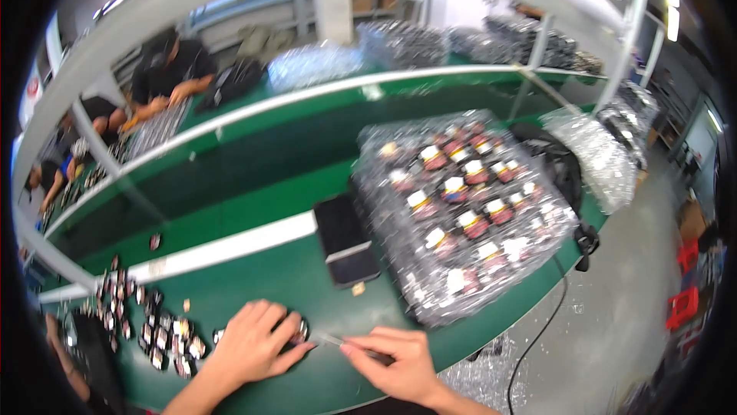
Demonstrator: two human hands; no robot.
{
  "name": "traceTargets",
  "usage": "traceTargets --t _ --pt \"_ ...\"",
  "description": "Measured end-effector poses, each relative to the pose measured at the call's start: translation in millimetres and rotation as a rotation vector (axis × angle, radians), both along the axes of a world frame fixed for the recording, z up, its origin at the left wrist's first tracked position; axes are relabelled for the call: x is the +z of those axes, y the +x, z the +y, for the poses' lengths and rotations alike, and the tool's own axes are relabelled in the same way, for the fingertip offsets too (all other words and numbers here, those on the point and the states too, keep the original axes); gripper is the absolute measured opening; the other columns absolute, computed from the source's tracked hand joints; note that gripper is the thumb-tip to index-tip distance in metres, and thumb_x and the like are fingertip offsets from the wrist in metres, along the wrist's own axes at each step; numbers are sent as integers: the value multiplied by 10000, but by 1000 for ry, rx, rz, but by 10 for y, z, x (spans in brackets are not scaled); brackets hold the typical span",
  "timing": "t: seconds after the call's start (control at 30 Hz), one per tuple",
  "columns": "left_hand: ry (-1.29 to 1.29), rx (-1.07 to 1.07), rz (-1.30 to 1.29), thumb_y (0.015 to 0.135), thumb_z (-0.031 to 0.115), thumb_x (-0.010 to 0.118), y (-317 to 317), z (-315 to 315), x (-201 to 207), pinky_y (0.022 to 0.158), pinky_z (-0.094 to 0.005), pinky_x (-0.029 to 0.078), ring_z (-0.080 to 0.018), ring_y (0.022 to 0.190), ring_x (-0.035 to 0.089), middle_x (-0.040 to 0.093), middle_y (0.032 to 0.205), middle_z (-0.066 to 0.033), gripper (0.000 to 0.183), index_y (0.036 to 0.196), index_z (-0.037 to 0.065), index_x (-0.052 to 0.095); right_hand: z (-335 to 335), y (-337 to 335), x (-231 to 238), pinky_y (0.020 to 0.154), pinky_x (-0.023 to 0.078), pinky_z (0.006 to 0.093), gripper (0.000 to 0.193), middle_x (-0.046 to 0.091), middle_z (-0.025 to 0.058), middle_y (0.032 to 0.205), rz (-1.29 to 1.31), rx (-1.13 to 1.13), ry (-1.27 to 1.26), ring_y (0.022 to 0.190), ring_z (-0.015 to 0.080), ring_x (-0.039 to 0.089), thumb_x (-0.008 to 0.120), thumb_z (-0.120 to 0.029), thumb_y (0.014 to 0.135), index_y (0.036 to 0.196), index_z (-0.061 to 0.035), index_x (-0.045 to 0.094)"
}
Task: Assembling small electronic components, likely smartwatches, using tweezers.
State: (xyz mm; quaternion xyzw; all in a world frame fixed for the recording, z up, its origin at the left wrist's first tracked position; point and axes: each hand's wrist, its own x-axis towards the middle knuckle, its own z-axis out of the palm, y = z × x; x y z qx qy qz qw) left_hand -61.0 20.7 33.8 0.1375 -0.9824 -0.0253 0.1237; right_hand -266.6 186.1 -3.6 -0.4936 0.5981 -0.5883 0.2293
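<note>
R hand (pixel 399 365) has its grip pinched shut, thumb + forefinger, on a thin metal tool (pixel 334 340), prob. tweezers, slim, shiny, pointed. Tip aims left at the small part (pixel 298 330) under the other hand. R wrist comes in from the lower edge, knuckles up, fingers curled low over the bench (pixel 307 277).

L hand (pixel 253 344) lies flat, palm down, fingers spread and pressing on the small part, a dark, glossy piece w/ a pale spot. Grip not closed round it; fingertips just pin it to the bench. Can't tell its exact shape, mostly covered. L forearm runs down to the lower edge.

Bench surface is smooth green matting w/ a white strip (pixel 230 246) running across beyond the hands.

Left of the L hand: a scatter of loose small parts (pixel 153 334), dark w/ pale faces, shiny, lying in rough rows, close together, some touching.

Just beyond the grip, up + slightly right: a flat black rectangular box (pixel 345 240), matte, w/ a pale band across it. A tiny tan scrap (pixel 358 289) lies next to its near edge.

Right of that box, touching or nearly so: a big tray wrapped in crinkly clear film (pixel 461 211), holding rows of small dark pieces w/ yellow-white and red tops. A black cable (pixel 549 315) hangs off the bench edge beyond it.

Far side, well apart: more film-wrapped bundles (pixel 315 66) on a raised green shelf; other people (pixel 173 69) at work at far left.
</note>
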Motion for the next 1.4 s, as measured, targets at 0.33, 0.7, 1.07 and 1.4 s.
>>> traceTargets --t 0.33,0.7,1.07,1.4 --pt "351 58 98 732 329 1007 318 -167 -157 930 -412 505 -287 1039 664 681 1163 -72 723 1348 55 746 -86 15 0 477 393 220 198 721 43 744 119 18 30 541 43 572 876 53 873 1068 30 858" --pt "465 27 86 798 274 939 297 -158 -170 947 -388 483 -268 912 627 670 1004 -47 622 1367 82 778 -83 22 35 464 368 225 214 708 41 738 182 87 109 530 37 554 876 63 867 1079 36 855" --pt "501 -33 30 787 393 918 258 -43 -186 825 -372 327 -189 896 644 712 1067 -19 621 1321 100 800 -218 -61 125 481 360 219 183 683 40 698 101 198 80 521 41 537 868 95 829 1002 36 857" --pt "548 -28 71 721 439 939 261 -80 -235 802 -378 326 -194 818 607 728 970 -29 643 1226 53 839 -258 21 -67 409 322 246 192 651 11 670 280 196 72 439 60 467 857 93 775 951 18 836"
